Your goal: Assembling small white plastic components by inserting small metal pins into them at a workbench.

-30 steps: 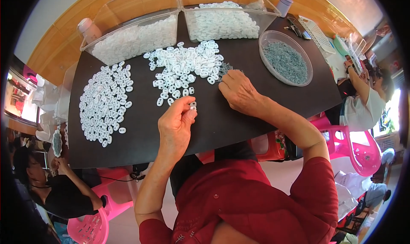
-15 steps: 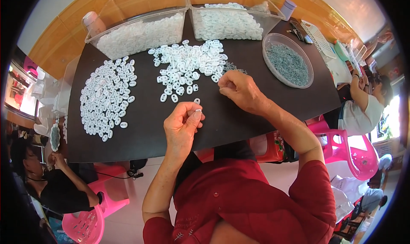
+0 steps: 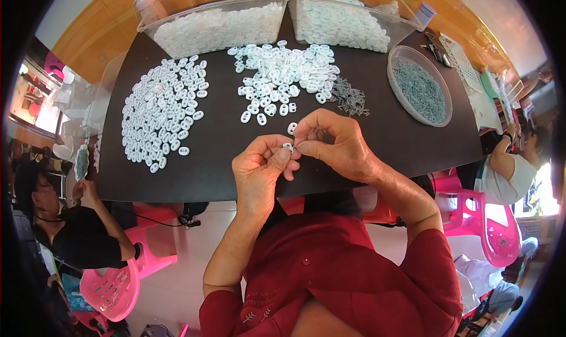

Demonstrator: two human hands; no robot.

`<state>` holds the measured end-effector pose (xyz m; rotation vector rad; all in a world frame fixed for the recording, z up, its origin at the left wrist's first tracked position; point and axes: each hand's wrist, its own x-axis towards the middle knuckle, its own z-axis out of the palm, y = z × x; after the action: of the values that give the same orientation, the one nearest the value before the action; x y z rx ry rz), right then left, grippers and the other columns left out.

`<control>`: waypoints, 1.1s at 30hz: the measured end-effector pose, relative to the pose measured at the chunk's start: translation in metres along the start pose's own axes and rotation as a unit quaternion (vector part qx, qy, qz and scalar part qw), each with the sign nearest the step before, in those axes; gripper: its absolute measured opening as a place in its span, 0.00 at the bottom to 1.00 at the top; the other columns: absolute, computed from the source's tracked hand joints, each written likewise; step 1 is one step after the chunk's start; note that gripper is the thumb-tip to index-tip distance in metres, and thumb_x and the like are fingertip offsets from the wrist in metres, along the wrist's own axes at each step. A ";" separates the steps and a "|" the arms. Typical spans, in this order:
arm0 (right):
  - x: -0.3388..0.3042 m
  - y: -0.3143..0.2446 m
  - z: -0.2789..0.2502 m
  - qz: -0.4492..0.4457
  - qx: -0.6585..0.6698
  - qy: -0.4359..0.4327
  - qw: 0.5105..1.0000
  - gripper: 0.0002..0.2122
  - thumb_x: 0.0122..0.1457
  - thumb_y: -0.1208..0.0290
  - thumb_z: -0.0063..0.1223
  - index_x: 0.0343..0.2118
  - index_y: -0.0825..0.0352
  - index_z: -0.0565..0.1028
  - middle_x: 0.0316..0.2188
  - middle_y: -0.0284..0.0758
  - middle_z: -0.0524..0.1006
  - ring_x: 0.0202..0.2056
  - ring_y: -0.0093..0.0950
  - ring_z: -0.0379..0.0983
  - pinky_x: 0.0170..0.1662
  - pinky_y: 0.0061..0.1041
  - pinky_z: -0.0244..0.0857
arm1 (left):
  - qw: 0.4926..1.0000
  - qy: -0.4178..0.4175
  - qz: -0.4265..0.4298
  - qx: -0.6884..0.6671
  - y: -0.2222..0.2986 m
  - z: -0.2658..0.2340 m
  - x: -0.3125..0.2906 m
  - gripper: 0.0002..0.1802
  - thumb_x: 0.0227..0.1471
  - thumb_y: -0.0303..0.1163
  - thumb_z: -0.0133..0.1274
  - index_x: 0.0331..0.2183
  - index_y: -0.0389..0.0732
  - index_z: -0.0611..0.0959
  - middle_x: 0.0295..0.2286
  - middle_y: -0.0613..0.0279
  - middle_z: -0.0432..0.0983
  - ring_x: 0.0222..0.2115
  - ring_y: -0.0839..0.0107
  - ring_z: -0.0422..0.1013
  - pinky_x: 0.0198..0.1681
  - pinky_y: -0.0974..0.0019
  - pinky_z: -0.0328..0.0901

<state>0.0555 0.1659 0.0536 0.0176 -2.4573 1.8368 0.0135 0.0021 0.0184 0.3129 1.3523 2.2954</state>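
Left hand [image 3: 259, 169]: curled, a small white plastic piece [image 3: 288, 146] pinched at the fingertips.
Right hand [image 3: 333, 142]: pinched onto the same piece.
Piece: held above the black table [image 3: 212, 154], near the white pile [image 3: 283, 80].

Both hands meet over black table [image 3: 407, 142]: left hand [image 3: 259, 171], right hand [image 3: 339, 143] pinch sm. white piece [image 3: 288, 146].
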 end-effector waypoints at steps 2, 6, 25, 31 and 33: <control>0.000 -0.001 0.003 0.000 0.001 -0.004 1.000 0.06 0.51 0.80 0.55 0.33 0.69 0.73 0.28 0.28 0.73 0.28 0.14 0.68 0.33 0.16 0.62 | 1.000 0.004 0.002 0.008 0.001 -0.001 -0.001 0.06 0.51 0.23 0.53 0.33 0.31 0.78 0.24 0.57 0.76 0.20 0.76 0.70 0.21 0.76 0.63; 0.000 -0.001 0.006 -0.007 -0.018 -0.006 1.000 0.06 0.51 0.80 0.55 0.33 0.69 0.73 0.27 0.28 0.74 0.28 0.14 0.68 0.31 0.16 0.62 | 0.999 0.012 0.011 0.033 0.001 -0.003 -0.005 0.05 0.52 0.22 0.52 0.33 0.31 0.78 0.24 0.58 0.76 0.20 0.77 0.70 0.20 0.77 0.63; 0.003 0.003 0.010 0.021 0.048 -0.021 0.998 0.07 0.51 0.78 0.57 0.33 0.71 0.73 0.28 0.29 0.74 0.30 0.15 0.69 0.34 0.16 0.65 | 0.998 0.025 0.018 0.046 0.001 -0.007 -0.009 0.06 0.51 0.23 0.53 0.33 0.30 0.78 0.24 0.57 0.76 0.20 0.77 0.70 0.20 0.76 0.63; 0.004 0.002 0.010 0.032 0.070 -0.029 0.997 0.07 0.51 0.79 0.57 0.33 0.71 0.73 0.29 0.30 0.74 0.32 0.16 0.71 0.35 0.17 0.66 | 0.999 0.028 0.015 0.044 -0.001 -0.008 -0.008 0.06 0.51 0.23 0.52 0.33 0.30 0.78 0.24 0.57 0.76 0.20 0.77 0.70 0.20 0.76 0.64; 0.005 0.003 0.010 0.037 0.075 -0.028 0.996 0.07 0.51 0.79 0.57 0.33 0.71 0.73 0.29 0.30 0.74 0.32 0.16 0.71 0.35 0.16 0.66 | 0.999 0.030 0.019 0.039 -0.001 -0.007 -0.008 0.06 0.51 0.23 0.52 0.33 0.30 0.78 0.24 0.58 0.76 0.20 0.77 0.70 0.20 0.77 0.63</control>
<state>0.0503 0.1576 0.0483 -0.0145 -2.3788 2.0762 0.0176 -0.0066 0.0148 0.3000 1.4799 2.3032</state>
